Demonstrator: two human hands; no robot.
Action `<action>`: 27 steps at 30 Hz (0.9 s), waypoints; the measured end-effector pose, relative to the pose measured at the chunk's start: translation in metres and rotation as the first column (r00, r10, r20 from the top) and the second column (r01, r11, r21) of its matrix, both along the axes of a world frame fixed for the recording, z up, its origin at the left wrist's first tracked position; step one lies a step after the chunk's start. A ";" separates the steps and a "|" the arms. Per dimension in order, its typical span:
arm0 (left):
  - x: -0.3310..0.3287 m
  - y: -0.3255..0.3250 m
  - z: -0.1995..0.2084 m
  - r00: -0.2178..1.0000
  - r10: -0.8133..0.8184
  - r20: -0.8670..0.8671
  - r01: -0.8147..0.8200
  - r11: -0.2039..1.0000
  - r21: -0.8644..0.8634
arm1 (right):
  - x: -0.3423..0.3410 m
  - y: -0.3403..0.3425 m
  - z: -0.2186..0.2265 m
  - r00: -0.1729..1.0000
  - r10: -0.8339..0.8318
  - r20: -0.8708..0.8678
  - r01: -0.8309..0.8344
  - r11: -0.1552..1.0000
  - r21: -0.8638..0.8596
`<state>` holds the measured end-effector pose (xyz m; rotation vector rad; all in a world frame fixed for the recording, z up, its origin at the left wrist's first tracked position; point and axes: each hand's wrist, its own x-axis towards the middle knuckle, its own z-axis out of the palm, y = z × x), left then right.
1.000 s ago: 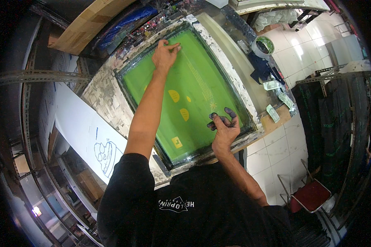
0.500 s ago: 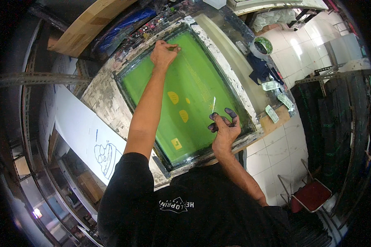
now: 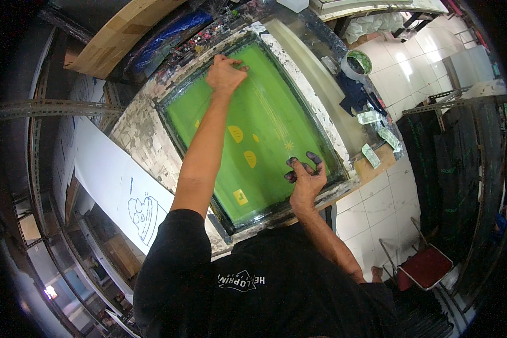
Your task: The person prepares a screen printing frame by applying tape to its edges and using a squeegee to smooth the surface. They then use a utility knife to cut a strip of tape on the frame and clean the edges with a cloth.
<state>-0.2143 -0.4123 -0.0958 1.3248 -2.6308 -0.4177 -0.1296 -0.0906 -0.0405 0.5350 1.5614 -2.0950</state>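
and here we look down on the green screen (image 3: pixel 270 169) under both hands, its long sides running from far left to near right, the left hand (image 3: pixel 226 74) at the far end with fingers bent, the right hand (image 3: pixel 307 177) over the near right corner. the right grip is the nearer to the yellow starburst (image 3: pixel 289 145), just beyond it; whether either grip pinches anything, we can't tell!

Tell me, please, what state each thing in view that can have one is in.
Left hand: bent, grip unclear.
Right hand: curled, stained dark at the fingertips, grip unclear.
Green screen: framed, lying flat, marked with yellow shapes.
White tub: open, greenish inside.
Chair: unfolded, unoccupied.
White sheet: drawn on in dark lines.
Blue sheet: wrinkled.
Green papers: lying loose.
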 end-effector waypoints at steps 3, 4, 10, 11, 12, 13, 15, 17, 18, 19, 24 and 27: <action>0.000 0.002 -0.003 0.999 -0.001 -0.033 0.000 1.000 -0.020 | 0.000 0.000 -0.002 1.000 -0.002 -0.001 0.002 1.000 0.013; 0.001 0.002 -0.005 0.999 -0.002 -0.049 0.001 1.000 -0.019 | 0.000 0.000 -0.002 1.000 0.000 0.002 0.000 1.000 0.012; 0.011 -0.002 -0.014 0.990 -0.080 -0.118 0.083 0.996 0.016 | 0.001 0.001 -0.007 1.000 0.002 0.013 -0.002 1.000 0.006; 0.012 -0.001 -0.015 0.987 -0.089 -0.134 0.090 0.996 -0.004 | 0.001 0.001 -0.008 1.000 0.000 0.012 0.000 1.000 0.003; 0.014 0.000 -0.016 0.984 -0.099 -0.150 0.096 0.995 -0.025 | 0.001 0.001 -0.008 1.000 -0.002 0.010 0.002 1.000 0.000; 0.015 0.001 -0.017 0.980 -0.108 -0.166 0.102 0.994 -0.046 | 0.001 0.001 -0.008 1.000 -0.001 0.014 0.001 1.000 0.004; 0.016 0.004 -0.015 0.978 -0.110 -0.177 0.106 0.994 -0.032 | 0.000 0.001 -0.010 1.000 -0.003 0.021 0.003 1.000 0.016; 0.019 0.006 -0.017 0.973 -0.132 -0.187 0.123 0.991 -0.060 | 0.000 0.001 -0.011 1.000 -0.001 0.019 0.000 1.000 0.018; 0.021 0.007 -0.020 0.970 -0.153 -0.191 0.137 0.986 -0.096 | 0.000 0.001 -0.011 1.000 0.002 0.018 -0.002 1.000 0.018; 0.023 0.007 -0.022 0.965 -0.174 -0.194 0.151 0.980 -0.131 | 0.000 0.001 -0.012 1.000 0.005 0.014 -0.005 1.000 0.015; 0.028 0.016 -0.021 0.972 -0.197 -0.130 0.175 0.971 -0.164 | 0.001 0.003 -0.018 1.000 0.014 -0.005 -0.014 1.000 0.015; 0.029 0.019 -0.021 0.973 -0.203 -0.112 0.184 0.970 -0.161 | 0.001 0.003 -0.020 1.000 0.011 -0.001 -0.011 1.000 0.015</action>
